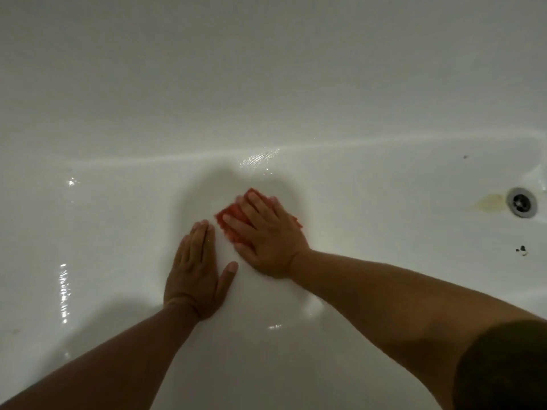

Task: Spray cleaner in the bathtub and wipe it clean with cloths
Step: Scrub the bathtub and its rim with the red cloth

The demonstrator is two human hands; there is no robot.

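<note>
**Wiping the tub floor, red cloth under the right palm**

We see the red cloth (232, 224) flat on the bathtub (266, 84) floor, around mid-floor and close to where the floor curves up into the far wall. It is well apart from the drain (521, 205) at the right end. The right hand (268, 236) lies spread on top with straight fingers, pressing and not clutching; only the cloth's left and far edges show past it. The left hand (195, 276) is flat on bare enamel just beside it, fingers together, holding nothing and probably bracing.

We judge the cloth soft, light and likely damp. It should bunch if pinched, so a flat palm over its middle handles it best. The enamel is glossy and has wet streaks (259, 158), so we expect it to be slick.

Still unwiped, we think, are a yellowish stain (488, 202) touching the drain and dark specks (521, 250) nearer the near edge.
</note>
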